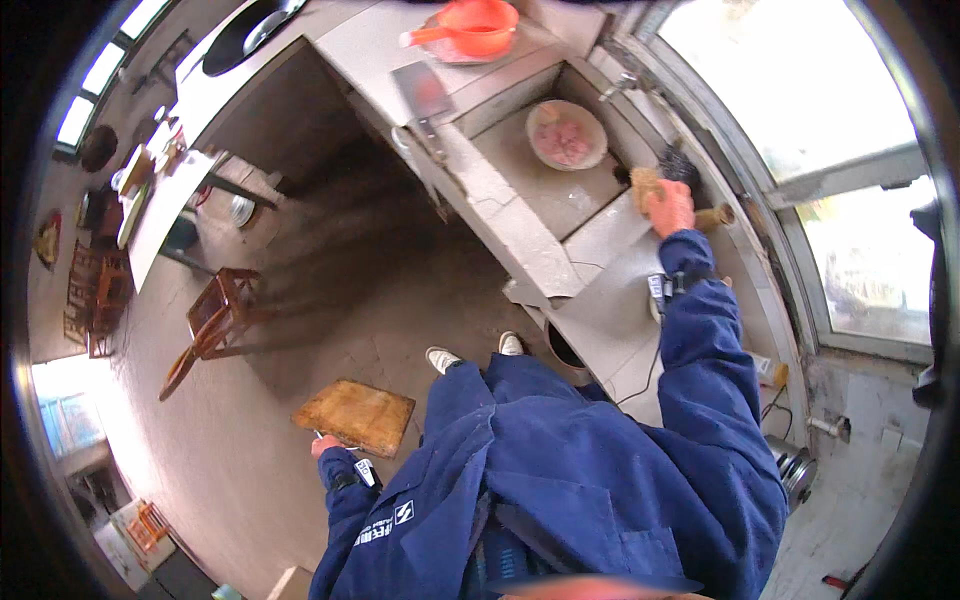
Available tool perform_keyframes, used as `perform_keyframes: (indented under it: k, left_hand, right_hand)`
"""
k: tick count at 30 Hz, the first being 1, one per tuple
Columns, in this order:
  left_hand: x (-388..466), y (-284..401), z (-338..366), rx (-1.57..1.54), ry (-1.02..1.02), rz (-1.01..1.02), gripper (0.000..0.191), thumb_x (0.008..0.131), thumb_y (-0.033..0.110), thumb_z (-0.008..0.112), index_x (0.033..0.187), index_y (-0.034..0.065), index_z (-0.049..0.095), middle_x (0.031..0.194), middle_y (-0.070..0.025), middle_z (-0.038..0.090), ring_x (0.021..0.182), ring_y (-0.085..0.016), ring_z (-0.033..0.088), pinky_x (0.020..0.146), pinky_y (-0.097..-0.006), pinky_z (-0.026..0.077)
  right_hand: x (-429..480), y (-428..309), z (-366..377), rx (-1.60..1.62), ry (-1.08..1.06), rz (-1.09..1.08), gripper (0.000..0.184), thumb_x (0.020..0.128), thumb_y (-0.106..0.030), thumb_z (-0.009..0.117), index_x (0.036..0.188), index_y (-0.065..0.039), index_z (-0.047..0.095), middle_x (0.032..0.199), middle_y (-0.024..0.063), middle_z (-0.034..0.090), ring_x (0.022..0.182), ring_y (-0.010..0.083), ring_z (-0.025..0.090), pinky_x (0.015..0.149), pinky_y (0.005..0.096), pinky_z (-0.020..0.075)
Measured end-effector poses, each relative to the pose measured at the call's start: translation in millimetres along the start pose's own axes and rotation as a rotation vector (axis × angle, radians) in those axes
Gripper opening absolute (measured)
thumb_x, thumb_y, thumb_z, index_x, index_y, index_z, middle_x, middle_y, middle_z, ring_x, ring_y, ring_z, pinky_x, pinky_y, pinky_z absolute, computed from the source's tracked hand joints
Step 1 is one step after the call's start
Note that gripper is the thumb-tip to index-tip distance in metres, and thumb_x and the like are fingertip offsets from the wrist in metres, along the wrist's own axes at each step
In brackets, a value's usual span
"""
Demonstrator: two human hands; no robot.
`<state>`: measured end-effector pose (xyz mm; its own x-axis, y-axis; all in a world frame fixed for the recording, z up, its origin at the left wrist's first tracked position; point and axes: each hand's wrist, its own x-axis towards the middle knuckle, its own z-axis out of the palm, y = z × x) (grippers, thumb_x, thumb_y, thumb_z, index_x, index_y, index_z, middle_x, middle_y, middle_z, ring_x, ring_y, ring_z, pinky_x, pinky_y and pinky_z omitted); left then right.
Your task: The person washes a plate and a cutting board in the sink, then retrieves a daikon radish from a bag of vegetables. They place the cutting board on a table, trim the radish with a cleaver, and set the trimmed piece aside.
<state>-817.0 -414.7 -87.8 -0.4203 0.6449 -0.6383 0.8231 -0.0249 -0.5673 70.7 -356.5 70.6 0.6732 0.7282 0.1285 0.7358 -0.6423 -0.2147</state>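
My left hand (325,445) grips the metal handle of a wooden cutting board (358,415), which hangs at my left side above the floor. My right hand (673,211) reaches to the back edge of the sink, its fingers on a tan, rough scrubber (645,187). A bundle of dark mesh or plastic (679,162) lies just beyond that hand. In the tiled sink (525,187) stands a white bowl (540,120) with pink raw meat (565,142) in it. A cleaver (424,94) lies on the counter left of the sink.
An orange plastic dipper (480,28) sits on the counter above the sink. A faucet (621,85) projects from the window wall. A wok (238,37) is at the upper left. A wooden chair (217,315) stands on the floor at the left, near a table (161,229).
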Motion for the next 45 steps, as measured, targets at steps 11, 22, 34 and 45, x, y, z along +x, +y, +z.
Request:
perform_keyframes:
  k: [11, 22, 34, 45]
  left_hand:
    - [13.4, -13.2, 88.3, -1.36, 0.259, -0.582, 0.011, 0.072, 0.008, 0.06, 0.071, -0.0025, 0.055, 0.07, -0.0246, 0.061, 0.067, -0.041, 0.061, 0.062, -0.047, 0.048]
    - [12.6, -24.4, 165.2, -1.566, 0.343, -0.93, 0.006, 0.072, 0.003, 0.059, 0.07, 0.001, 0.054, 0.069, -0.0208, 0.06, 0.063, -0.035, 0.059, 0.063, -0.0434, 0.048]
    - [-9.3, -95.3, 171.6, -1.427, 0.144, -1.235, 0.014, 0.08, 0.013, 0.057, 0.079, -0.0004, 0.062, 0.074, -0.02, 0.065, 0.07, -0.037, 0.063, 0.062, -0.0443, 0.048]
    - [-6.3, -214.5, 136.4, -1.715, -0.006, -1.755, 0.032, 0.083, 0.024, 0.056, 0.095, -0.0046, 0.065, 0.095, -0.0226, 0.067, 0.088, -0.036, 0.065, 0.074, -0.0448, 0.051]
  right_hand:
    - [19.1, -291.8, 75.1, 0.41, -0.313, -0.433, 0.054, 0.087, -0.036, 0.065, 0.127, -0.001, 0.056, 0.126, 0.0191, 0.058, 0.118, 0.0327, 0.054, 0.101, 0.0403, 0.0434]
    - [106.6, -343.6, 191.1, 0.046, -0.287, -0.45, 0.047, 0.079, -0.019, 0.059, 0.121, 0.003, 0.056, 0.114, 0.0305, 0.061, 0.11, 0.045, 0.056, 0.096, 0.0471, 0.0448]
    - [133.9, -419.4, 196.4, -0.016, -0.428, -0.317, 0.042, 0.074, -0.027, 0.061, 0.102, 0.004, 0.064, 0.105, 0.0302, 0.064, 0.102, 0.0443, 0.061, 0.087, 0.0488, 0.0472]
    - [2.5, -717.9, 197.1, 1.017, -0.762, -0.172, 0.045, 0.08, -0.019, 0.063, 0.12, 0.0, 0.054, 0.078, 0.0063, 0.057, 0.063, 0.0156, 0.055, 0.054, 0.028, 0.046]
